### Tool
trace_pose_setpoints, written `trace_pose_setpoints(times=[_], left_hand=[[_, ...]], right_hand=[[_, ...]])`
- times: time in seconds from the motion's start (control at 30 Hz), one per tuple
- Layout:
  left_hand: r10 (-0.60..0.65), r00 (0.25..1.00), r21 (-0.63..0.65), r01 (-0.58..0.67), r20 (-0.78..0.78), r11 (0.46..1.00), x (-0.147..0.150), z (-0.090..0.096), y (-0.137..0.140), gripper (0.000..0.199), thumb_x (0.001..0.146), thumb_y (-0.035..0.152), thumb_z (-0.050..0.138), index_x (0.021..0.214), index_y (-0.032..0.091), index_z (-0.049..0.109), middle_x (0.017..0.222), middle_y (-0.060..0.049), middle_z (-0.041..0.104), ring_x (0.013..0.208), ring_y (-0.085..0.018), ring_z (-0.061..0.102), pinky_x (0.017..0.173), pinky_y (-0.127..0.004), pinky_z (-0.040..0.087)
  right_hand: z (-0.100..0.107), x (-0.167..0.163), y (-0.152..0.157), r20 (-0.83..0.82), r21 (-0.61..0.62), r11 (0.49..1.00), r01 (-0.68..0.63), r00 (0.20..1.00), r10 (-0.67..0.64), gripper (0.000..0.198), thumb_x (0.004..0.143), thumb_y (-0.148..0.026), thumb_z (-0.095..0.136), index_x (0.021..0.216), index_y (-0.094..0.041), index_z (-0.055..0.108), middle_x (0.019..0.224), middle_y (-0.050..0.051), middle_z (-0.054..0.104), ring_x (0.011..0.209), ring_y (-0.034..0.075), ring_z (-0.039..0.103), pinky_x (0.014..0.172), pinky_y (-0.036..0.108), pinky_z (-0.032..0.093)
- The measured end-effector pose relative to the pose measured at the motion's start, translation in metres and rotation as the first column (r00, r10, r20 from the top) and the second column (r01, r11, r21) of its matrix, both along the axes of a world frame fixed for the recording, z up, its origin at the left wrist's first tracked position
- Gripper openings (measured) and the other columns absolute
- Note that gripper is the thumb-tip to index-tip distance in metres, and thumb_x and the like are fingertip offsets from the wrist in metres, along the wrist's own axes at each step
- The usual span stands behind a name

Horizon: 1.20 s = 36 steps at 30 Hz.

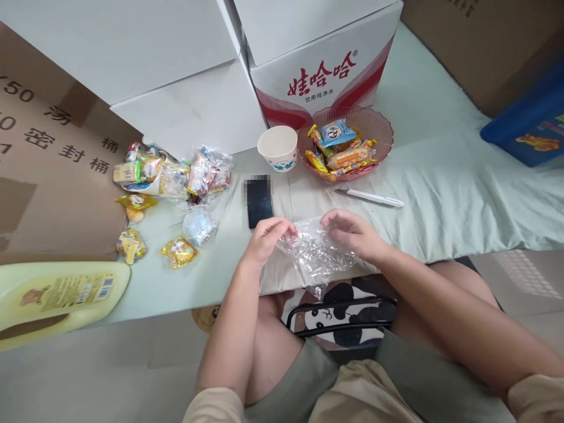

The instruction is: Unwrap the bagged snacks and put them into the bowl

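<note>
A crumpled clear plastic bag [319,249] hangs between my two hands at the front edge of the cloth-covered surface. My left hand [269,238] pinches its left upper edge, while the fingers of my right hand [352,232] are closed on its right side. Just beyond my left hand lies a dark phone [259,208], partly pixelated. A white utility knife [370,197] rests past my right hand. Behind it, a pink ribbed glass bowl [383,144] holds several wrapped snacks, with a white paper cup [277,148] beside it on the left.
White cartons [185,111] stand along the back, a brown carton [57,147] at left. Wrapped snacks [176,170] are heaped at left, several loose ones nearer. A yellow-green jug [66,294] stands front left, a blue container [529,123] at right. My knees are under the surface's edge.
</note>
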<state>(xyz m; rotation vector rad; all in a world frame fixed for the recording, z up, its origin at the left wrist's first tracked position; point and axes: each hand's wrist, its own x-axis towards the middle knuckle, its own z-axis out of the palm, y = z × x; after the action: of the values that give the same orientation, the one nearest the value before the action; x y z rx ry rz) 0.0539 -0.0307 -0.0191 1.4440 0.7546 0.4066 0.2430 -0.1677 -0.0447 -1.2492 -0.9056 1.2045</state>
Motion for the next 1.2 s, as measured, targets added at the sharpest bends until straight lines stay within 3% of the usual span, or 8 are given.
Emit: trace_pose_setpoints(times=[0.2, 0.3, 0.43, 0.57, 0.77, 0.93, 1.07, 1.2], left_hand=[[0.008, 0.999, 0.129, -0.002, -0.045, 0.992, 0.003, -0.009, -0.001, 0.035, 0.066, 0.021, 0.078, 0.096, 0.020, 0.061, 0.091, -0.001, 0.067, 0.079, -0.011, 0.062, 0.075, -0.023, 0.049], [0.030, 0.999, 0.132, -0.027, -0.021, 0.991, 0.003, -0.009, -0.001, 0.037, 0.067, 0.022, 0.077, 0.098, 0.021, 0.059, 0.090, -0.001, 0.065, 0.084, -0.013, 0.062, 0.078, -0.025, 0.049], [0.028, 0.991, 0.050, -0.035, 0.129, 0.998, 0.003, -0.005, 0.000, 0.047, 0.066, 0.035, 0.083, 0.104, 0.022, 0.058, 0.097, -0.003, 0.065, 0.091, -0.015, 0.061, 0.078, -0.025, 0.049], [0.015, 0.980, -0.064, -0.003, 0.197, 0.998, 0.004, -0.003, -0.003, 0.064, 0.063, 0.048, 0.088, 0.115, 0.022, 0.060, 0.123, -0.010, 0.065, 0.111, -0.022, 0.062, 0.088, -0.030, 0.052], [-0.065, 0.997, -0.188, 0.070, 0.031, 0.980, 0.006, 0.000, -0.011, 0.037, 0.067, 0.043, 0.086, 0.083, 0.016, 0.067, 0.077, -0.005, 0.072, 0.070, -0.017, 0.068, 0.068, -0.029, 0.054], [0.113, 0.980, -0.247, -0.071, 0.163, 0.967, 0.007, 0.003, -0.008, 0.040, 0.064, 0.043, 0.086, 0.086, 0.018, 0.064, 0.081, -0.003, 0.073, 0.078, -0.017, 0.070, 0.073, -0.029, 0.055], [0.122, 0.958, -0.312, -0.037, 0.258, 0.949, 0.010, 0.003, -0.010, 0.066, 0.061, 0.063, 0.085, 0.106, 0.022, 0.058, 0.118, -0.009, 0.073, 0.116, -0.025, 0.068, 0.092, -0.033, 0.054], [0.060, 0.983, -0.332, 0.002, 0.176, 0.943, 0.017, 0.000, -0.019, 0.080, 0.057, 0.051, 0.093, 0.117, 0.026, 0.045, 0.117, -0.009, 0.073, 0.109, -0.024, 0.071, 0.087, -0.031, 0.053]], right_hand=[[-0.001, 0.006, 0.004, 0.110, 0.026, 0.950, 0.311, 0.944, -0.312, 0.033, 0.082, -0.031, 0.055, 0.114, -0.025, 0.057, 0.086, 0.001, 0.053, 0.081, 0.019, 0.050, 0.073, 0.033, 0.042], [0.001, 0.008, 0.003, 0.233, -0.003, 0.973, 0.229, 0.947, -0.222, 0.044, 0.080, -0.040, 0.067, 0.120, -0.023, 0.057, 0.076, -0.002, 0.049, 0.071, 0.017, 0.047, 0.068, 0.032, 0.040], [0.004, 0.005, 0.001, 0.386, -0.033, 0.999, 0.034, 0.922, -0.018, 0.021, 0.085, -0.041, 0.065, 0.090, -0.021, 0.065, 0.069, -0.001, 0.055, 0.067, 0.016, 0.049, 0.067, 0.032, 0.040], [0.006, 0.000, -0.001, 0.390, 0.138, 0.990, 0.022, 0.918, -0.075, 0.020, 0.088, -0.039, 0.063, 0.081, -0.021, 0.065, 0.086, 0.004, 0.063, 0.082, 0.019, 0.059, 0.081, 0.035, 0.046], [0.002, 0.000, 0.000, 0.261, 0.139, 0.984, 0.112, 0.954, -0.146, 0.030, 0.084, -0.044, 0.070, 0.104, -0.024, 0.060, 0.115, 0.009, 0.066, 0.106, 0.024, 0.061, 0.095, 0.040, 0.047], [0.000, -0.001, 0.001, 0.214, 0.004, 0.999, -0.046, 0.976, 0.045, 0.026, 0.085, -0.045, 0.063, 0.092, -0.020, 0.059, 0.087, 0.004, 0.065, 0.079, 0.018, 0.058, 0.073, 0.034, 0.047], [0.004, -0.003, 0.000, 0.456, -0.014, 0.997, 0.071, 0.888, -0.056, 0.017, 0.086, -0.037, 0.054, 0.081, -0.021, 0.054, 0.071, 0.001, 0.057, 0.065, 0.015, 0.050, 0.063, 0.031, 0.038], [0.009, -0.005, -0.001, 0.625, 0.000, 0.996, 0.095, 0.777, -0.074, 0.017, 0.085, -0.037, 0.052, 0.077, -0.023, 0.047, 0.063, -0.001, 0.049, 0.058, 0.014, 0.044, 0.061, 0.031, 0.032]])
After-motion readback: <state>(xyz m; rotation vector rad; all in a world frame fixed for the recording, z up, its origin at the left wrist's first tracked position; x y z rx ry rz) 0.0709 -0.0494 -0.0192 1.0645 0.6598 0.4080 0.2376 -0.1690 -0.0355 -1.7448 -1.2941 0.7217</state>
